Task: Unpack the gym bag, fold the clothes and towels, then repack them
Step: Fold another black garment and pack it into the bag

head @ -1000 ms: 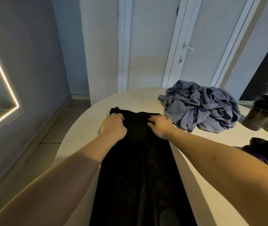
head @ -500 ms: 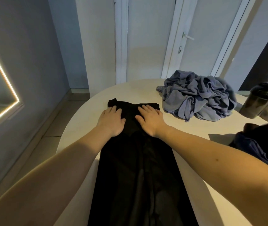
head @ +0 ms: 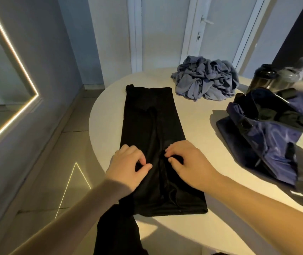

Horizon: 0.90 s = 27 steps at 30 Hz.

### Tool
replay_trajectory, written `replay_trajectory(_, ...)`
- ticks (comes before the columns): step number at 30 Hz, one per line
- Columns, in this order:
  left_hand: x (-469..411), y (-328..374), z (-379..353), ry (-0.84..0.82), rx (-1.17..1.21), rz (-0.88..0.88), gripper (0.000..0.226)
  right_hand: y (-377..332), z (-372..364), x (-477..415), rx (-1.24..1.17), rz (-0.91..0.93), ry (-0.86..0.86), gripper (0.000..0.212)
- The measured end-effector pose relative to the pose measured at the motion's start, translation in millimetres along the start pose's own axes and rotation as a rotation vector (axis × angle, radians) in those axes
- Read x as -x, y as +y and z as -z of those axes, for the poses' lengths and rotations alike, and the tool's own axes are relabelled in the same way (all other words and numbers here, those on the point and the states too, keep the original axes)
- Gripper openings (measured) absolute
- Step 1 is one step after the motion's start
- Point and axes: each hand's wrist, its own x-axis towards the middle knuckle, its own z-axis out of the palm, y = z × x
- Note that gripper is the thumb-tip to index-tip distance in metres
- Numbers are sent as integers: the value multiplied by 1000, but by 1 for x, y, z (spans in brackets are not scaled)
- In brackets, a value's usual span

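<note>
Head view, garment: black trousers [head: 152,137] lie flat on the round bench [head: 202,126], long axis running straight away from the person; the far end lies near the bench's far-left rim, the near part hangs off the near edge.
Head view, left hand: left hand [head: 128,169] rests on the left half of the cloth, thumb and fingertips closed in a pinch on the fabric.
Head view, right hand: right hand [head: 185,161] sits just beside it on the right half, fingers curled and nipping a small ridge of cloth.
Head view, key relation: both hands are level, across the width, at the near third; the free length stretches ahead of them, so a fold would likely carry along that axis.
Head view, others: crumpled grey-blue towel [head: 206,80] lies well beyond the right hand; open navy gym bag [head: 268,137] is at right, nearer the right hand; a dark bottle [head: 261,78] stands behind it.
</note>
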Motion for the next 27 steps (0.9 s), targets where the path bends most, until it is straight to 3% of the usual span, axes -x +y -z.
replay_trajectory(2,37,11,4,-33,69,-38,30,-10,3,35,35,64,-6,21)
replay_trajectory(7,91,23,1,-211,-34,-145,69,-17,-7,87,311,157,-439,64)
replay_trajectory(10,102,14,-6,-199,-220,-203,81,-16,-8,99,400,205,-440,72)
replay_trajectory(15,108,5,-11,-66,-260,-281,62,-18,-8,110,402,210,-403,70)
replay_trajectory(21,118,22,13,66,-137,-219,33,-27,-7,127,361,192,-329,79)
replay_trajectory(27,118,49,38,120,-73,-200,19,-34,-16,136,394,239,-177,47)
